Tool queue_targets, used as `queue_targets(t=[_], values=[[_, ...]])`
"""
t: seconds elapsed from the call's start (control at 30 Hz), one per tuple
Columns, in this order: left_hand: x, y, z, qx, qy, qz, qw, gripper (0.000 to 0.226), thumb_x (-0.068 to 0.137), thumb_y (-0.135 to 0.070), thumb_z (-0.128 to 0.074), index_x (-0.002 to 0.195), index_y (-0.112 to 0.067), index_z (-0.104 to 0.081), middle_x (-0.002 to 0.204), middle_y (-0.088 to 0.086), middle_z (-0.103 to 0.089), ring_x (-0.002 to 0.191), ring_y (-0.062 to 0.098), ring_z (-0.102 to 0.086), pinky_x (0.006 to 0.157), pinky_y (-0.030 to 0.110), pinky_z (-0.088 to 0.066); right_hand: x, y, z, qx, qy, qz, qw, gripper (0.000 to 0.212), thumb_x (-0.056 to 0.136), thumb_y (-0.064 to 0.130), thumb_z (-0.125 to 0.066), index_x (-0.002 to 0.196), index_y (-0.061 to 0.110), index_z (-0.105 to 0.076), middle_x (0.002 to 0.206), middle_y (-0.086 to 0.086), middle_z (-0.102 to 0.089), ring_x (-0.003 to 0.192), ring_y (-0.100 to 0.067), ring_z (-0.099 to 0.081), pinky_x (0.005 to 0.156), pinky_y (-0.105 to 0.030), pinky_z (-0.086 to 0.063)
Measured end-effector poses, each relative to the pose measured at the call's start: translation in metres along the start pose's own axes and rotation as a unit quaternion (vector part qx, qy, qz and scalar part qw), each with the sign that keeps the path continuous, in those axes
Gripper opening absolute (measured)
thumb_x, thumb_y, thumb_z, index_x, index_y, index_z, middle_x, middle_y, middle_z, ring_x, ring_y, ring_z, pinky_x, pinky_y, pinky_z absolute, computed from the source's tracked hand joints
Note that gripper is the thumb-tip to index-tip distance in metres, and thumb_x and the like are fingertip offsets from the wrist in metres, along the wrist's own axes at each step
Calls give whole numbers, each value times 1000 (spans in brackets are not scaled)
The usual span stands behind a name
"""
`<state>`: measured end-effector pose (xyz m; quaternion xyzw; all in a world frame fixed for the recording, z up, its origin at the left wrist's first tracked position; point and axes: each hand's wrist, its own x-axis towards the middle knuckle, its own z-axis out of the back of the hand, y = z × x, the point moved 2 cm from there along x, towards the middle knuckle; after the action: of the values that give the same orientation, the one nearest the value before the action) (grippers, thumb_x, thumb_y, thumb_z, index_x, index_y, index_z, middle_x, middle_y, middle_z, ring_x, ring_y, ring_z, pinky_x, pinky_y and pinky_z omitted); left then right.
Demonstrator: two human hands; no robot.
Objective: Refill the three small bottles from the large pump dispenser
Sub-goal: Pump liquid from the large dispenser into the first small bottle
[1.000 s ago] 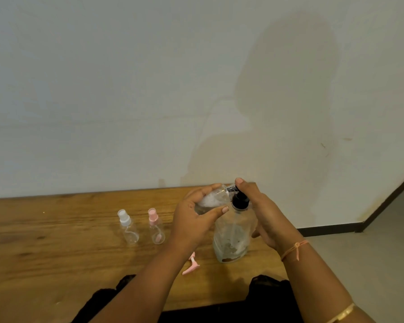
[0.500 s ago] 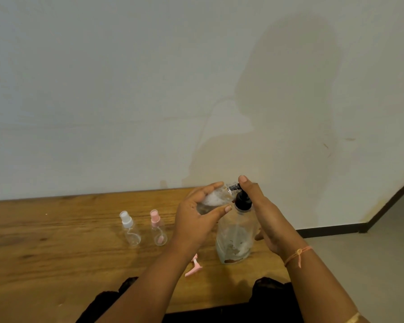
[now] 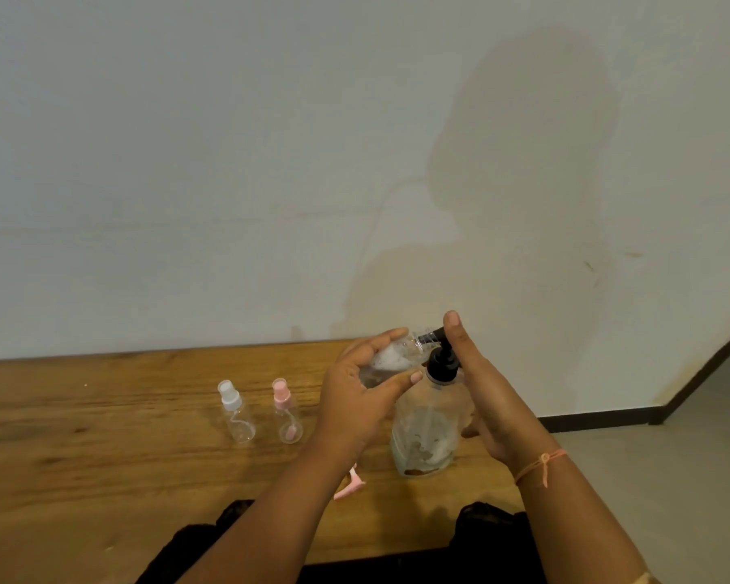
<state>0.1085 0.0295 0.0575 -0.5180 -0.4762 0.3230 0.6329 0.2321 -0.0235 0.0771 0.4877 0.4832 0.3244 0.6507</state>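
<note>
A long brown wooden table (image 3: 81, 436) is running along a plain white wall (image 3: 186, 162). Near the middle of it, two small clear bottles are standing upright side by side, one with a white cap (image 3: 237, 415) and one with a pink cap (image 3: 288, 415). Next, the left hand (image 3: 355, 398) is curling its fingers and thumb around a third small bottle (image 3: 390, 358), tipping its open mouth to the spout. A pink spray top (image 3: 348, 486) is lying on the wood below that arm. The large pump dispenser (image 3: 428, 427) is standing near the table's right end. The right hand (image 3: 485, 398) is staying mostly flat, one straight finger lying on the black pump head (image 3: 441, 364). A shadow (image 3: 523, 183) is falling on the wall. Far right, a pale floor (image 3: 671, 478) is meeting a dark baseboard (image 3: 599, 417).
</note>
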Motion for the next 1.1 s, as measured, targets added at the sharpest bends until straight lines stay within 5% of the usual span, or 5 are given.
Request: queue_targets(t=[0.27,0.6,0.77,0.93,1.1], values=[[2,8,0,-17,-4,-1,1000,49,68,0,-77,97,-37,-65,106,-3,-64,93,-2,-63,74,10,-49,5,-5,0,12,9,-1,1000,97,44,89,-53,126,40,-52,135,2,-53,128,-29,-42,104,-64,-28],[0,15,-3,-47,-22,26,998,46,69,-2,-77,99,-35,-66,106,-4,-67,95,4,-66,76,20,-54,3,-1,-1,4,-12,16,1000,56,59,75,-46,101,39,-59,118,5,-61,113,-19,-52,103,-55,-35],[-1,14,-6,-61,-35,17,997,45,69,-3,-77,100,-34,-66,105,-4,-68,97,8,-66,81,25,-55,-1,3,-2,-8,-2,-11,1000,59,53,85,-37,97,49,-53,134,2,-52,128,-28,-41,105,-64,-27],[-2,18,-5,-67,-33,24,997,45,69,-6,-78,102,-33,-67,111,3,-67,101,12,-66,83,31,-55,5,-3,1,-1,-14,-12,1000,58,60,75,-44,105,41,-57,118,5,-57,119,-25,-47,103,-57,-31],[-5,18,-5,-55,-38,24,997,45,69,-1,-77,99,-33,-67,107,1,-66,93,2,-65,76,19,-54,8,-4,1,5,-23,-7,1000,36,82,61,-47,99,34,-63,106,6,-64,110,-24,-54,101,-54,-37]])
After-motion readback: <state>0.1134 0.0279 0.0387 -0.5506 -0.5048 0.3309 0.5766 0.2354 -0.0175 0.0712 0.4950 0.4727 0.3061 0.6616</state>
